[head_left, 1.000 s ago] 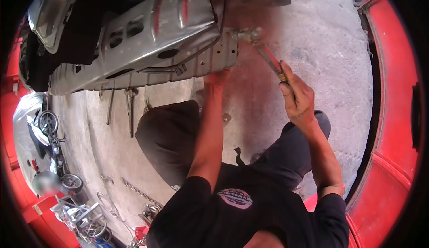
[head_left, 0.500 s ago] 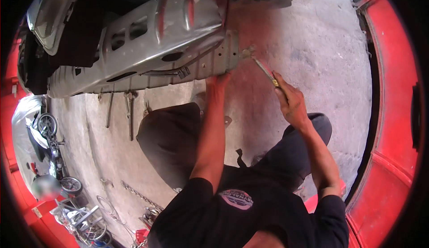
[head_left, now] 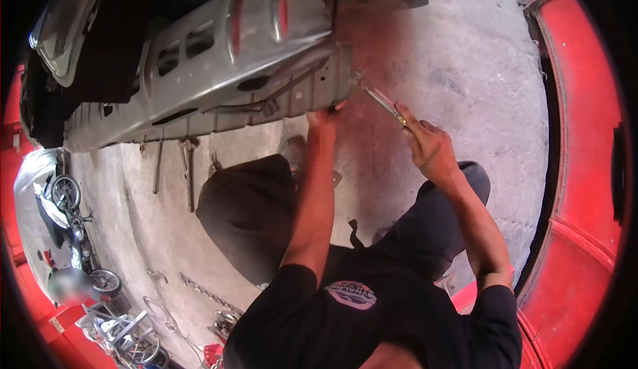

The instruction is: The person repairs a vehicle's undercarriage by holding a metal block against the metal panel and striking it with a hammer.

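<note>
My right hand (head_left: 430, 146) is closed around the handle of a hammer (head_left: 380, 96). The hammer slants up and left, its head beside the end edge of a grey metal vehicle panel (head_left: 199, 90); whether they touch I cannot tell. At the lower edge of that panel, near the same end, is my left hand (head_left: 323, 122). Its fingers go behind the metal and are mostly hidden, so what they hold does not show. Oval and rectangular openings run along the panel, with a dark cable lying on it.
Long metal tools (head_left: 189, 173) lie on the concrete floor (head_left: 478, 90) below the panel. A chain (head_left: 205, 289) is at lower left, with a motorcycle (head_left: 76, 229) farther left. Red metal panelling (head_left: 585, 169) lines the right side. My bent knees (head_left: 246, 203) are beneath my arms.
The hammer head has moved left, closer to the panel's end edge, and my right hand has shifted slightly left with it. My left hand stays at the lower edge. The view has shifted a little.
</note>
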`<action>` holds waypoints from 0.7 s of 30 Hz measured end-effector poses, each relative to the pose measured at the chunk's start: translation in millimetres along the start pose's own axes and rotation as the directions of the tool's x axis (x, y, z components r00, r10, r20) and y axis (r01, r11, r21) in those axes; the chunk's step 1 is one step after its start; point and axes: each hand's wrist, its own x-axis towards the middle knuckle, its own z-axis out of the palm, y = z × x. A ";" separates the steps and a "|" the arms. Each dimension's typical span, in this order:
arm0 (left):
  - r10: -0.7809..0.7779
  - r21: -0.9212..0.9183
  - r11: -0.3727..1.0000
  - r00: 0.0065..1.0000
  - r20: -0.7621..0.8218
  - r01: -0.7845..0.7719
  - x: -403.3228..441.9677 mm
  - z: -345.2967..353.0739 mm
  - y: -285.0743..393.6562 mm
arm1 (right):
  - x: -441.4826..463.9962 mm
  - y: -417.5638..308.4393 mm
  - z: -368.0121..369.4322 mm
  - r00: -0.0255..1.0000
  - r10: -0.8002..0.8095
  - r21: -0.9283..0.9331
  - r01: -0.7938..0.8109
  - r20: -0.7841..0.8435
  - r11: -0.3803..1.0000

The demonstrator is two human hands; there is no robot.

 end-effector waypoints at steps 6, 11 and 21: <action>0.012 0.020 1.000 0.998 -0.066 -0.010 1.0 -19.1 1.0 | 6.7 -28.4 -34.1 0.842 -0.231 0.068 0.300 -0.487 0.951; -0.049 -0.025 0.999 0.999 -0.011 0.049 6.0 -48.9 -1.0 | 0.5 15.4 9.1 0.955 -0.253 -0.038 0.250 -0.158 0.967; -0.048 -0.090 0.996 0.974 -0.223 0.028 4.5 -0.7 -6.4 | 17.3 -30.3 -48.9 0.810 -0.047 0.227 0.219 -0.584 0.949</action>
